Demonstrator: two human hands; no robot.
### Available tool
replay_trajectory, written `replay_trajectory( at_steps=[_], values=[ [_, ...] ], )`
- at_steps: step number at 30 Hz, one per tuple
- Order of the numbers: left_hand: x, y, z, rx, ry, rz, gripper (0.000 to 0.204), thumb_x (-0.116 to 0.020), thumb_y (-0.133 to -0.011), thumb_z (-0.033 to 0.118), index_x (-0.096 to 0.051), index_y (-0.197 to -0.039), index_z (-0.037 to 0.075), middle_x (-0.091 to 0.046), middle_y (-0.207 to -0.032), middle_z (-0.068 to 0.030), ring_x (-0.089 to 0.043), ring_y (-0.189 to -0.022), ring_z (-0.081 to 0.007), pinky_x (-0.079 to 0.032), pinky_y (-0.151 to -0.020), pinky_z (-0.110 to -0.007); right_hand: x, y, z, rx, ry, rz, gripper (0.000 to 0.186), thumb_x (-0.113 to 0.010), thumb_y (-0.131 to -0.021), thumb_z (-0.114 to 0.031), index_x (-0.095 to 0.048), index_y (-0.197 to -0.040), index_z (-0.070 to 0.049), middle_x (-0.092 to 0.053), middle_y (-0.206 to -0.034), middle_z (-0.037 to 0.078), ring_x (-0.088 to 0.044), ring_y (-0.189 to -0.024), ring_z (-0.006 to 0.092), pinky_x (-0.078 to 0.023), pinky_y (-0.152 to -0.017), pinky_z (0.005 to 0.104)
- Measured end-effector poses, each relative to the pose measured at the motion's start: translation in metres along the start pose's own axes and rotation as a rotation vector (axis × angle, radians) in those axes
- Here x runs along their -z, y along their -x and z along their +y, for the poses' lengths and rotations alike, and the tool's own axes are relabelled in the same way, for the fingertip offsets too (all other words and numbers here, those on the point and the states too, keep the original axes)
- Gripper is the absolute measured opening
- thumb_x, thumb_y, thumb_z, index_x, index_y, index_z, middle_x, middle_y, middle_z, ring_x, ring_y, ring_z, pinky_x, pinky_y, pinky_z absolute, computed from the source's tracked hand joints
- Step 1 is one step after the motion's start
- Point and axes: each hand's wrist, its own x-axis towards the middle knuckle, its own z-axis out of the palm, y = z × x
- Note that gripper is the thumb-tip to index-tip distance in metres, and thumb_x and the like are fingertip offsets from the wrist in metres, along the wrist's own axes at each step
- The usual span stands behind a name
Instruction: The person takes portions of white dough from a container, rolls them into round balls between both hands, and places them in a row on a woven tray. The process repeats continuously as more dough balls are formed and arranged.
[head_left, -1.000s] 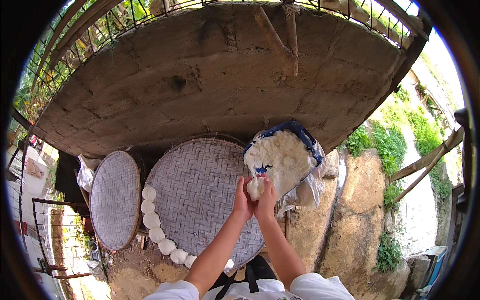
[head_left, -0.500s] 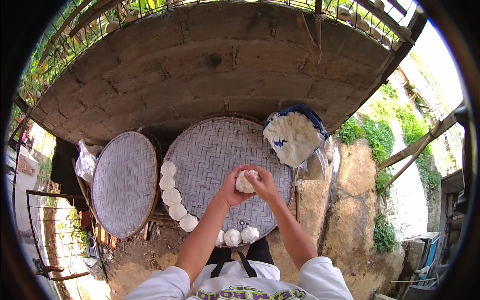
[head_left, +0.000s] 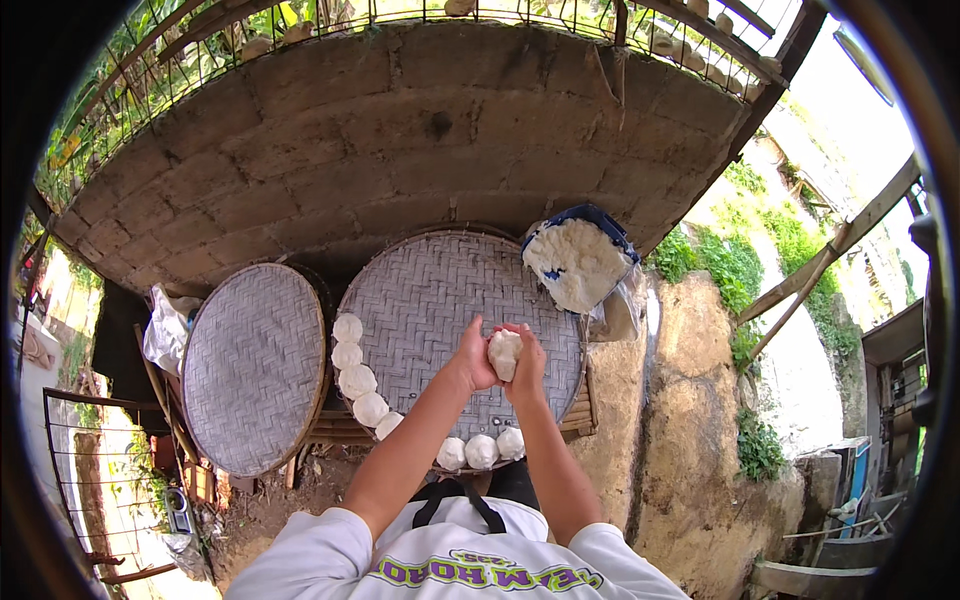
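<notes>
Head view is showing the left grip (head_left: 477, 358) and the right grip (head_left: 530, 358) meeting over the big tray (head_left: 440, 290), with a white lump (head_left: 505, 353) sitting between them. The right grip is curling around the lump's right side; the left grip is resting along its left side, thumb pointing away from the body, and I cannot tell how far its fingers are closing. White balls (head_left: 357, 381) are lining the tray's rim, five showing left of the left forearm (head_left: 415, 445) and three between both forearms. At the tray's far right, a blue tub (head_left: 590, 212) is holding a white mass (head_left: 578, 262), with a plastic bag (head_left: 615, 317) bunching beside it. A smaller tray (head_left: 255, 370) is standing to the left, and a slatted desk (head_left: 345, 428) is carrying the big one.
</notes>
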Motion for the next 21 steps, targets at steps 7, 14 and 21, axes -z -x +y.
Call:
replay_trajectory(
  at_steps=[7,14,21],
  values=[
    [0.035,0.053,-0.054,-0.356,0.170,-0.156,0.074,-0.034,-0.104,0.072,-0.051,-0.144,0.012,-0.062,-0.142,-0.0084,-0.061,-0.130,-0.0252,-0.046,-0.112,-0.043,-0.031,0.062,0.021,0.121,-0.098,0.145,0.049,-0.050,-0.109,-0.042,-0.062,-0.132,0.000,-0.064,-0.122,0.011,-0.066,-0.105,0.0219,-0.054,-0.094,0.0353],
    [0.040,0.058,-0.024,-0.206,0.168,-0.175,0.071,-0.031,-0.105,0.070,-0.058,-0.135,0.012,-0.066,-0.132,-0.0083,-0.064,-0.126,-0.0262,-0.050,-0.108,-0.045,-0.041,0.060,0.001,0.533,0.459,-0.307,0.042,-0.054,-0.108,-0.035,-0.072,-0.117,0.002,-0.071,-0.118,0.014,-0.066,-0.105,0.0189,-0.052,-0.090,0.0342],
    [0.052,0.064,-0.037,-0.386,0.287,-0.147,0.062,-0.031,-0.107,0.063,-0.058,-0.123,0.010,-0.065,-0.131,-0.0129,-0.063,-0.122,-0.0298,-0.050,-0.110,-0.048,-0.060,0.091,0.027,0.612,0.419,-0.056,0.040,-0.050,-0.110,-0.028,-0.069,-0.121,0.006,-0.070,-0.123,0.012,-0.066,-0.114,0.0250,-0.052,-0.102,0.0400]
  ],
)
